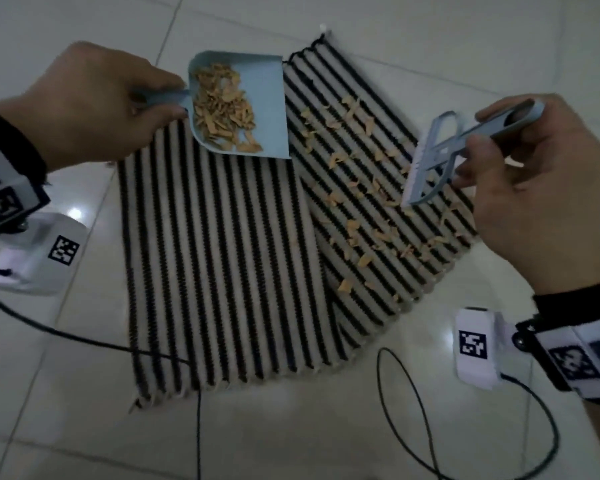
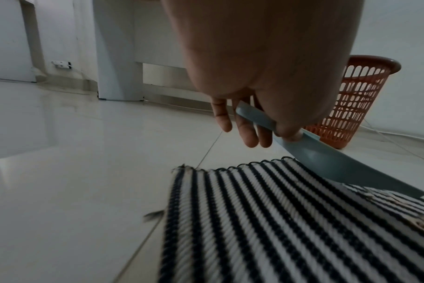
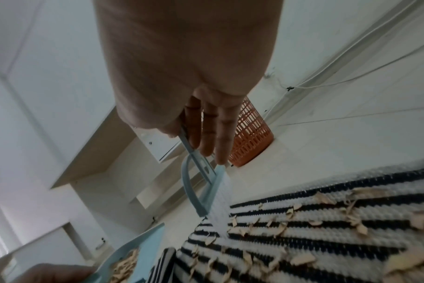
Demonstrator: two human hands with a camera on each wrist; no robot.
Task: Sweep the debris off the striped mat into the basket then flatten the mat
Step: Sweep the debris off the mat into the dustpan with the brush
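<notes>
A black-and-white striped mat (image 1: 222,271) lies on the tiled floor, its right part folded at an angle. Tan debris flakes (image 1: 361,188) are scattered over that right part. My left hand (image 1: 94,102) grips the handle of a light blue dustpan (image 1: 253,98) held over the mat's top edge; a pile of flakes (image 1: 222,109) lies in it. My right hand (image 1: 534,174) holds a small light blue brush (image 1: 430,161) by its handle, bristles down over the mat's right side. An orange mesh basket (image 2: 351,101) stands on the floor beyond the mat.
White furniture legs (image 2: 119,57) and a wall stand behind the basket (image 3: 252,134). Black cables (image 1: 465,427) loop over the floor in front of the mat. White tagged camera units hang from both wrists. A thin white cord (image 3: 351,76) runs along the wall.
</notes>
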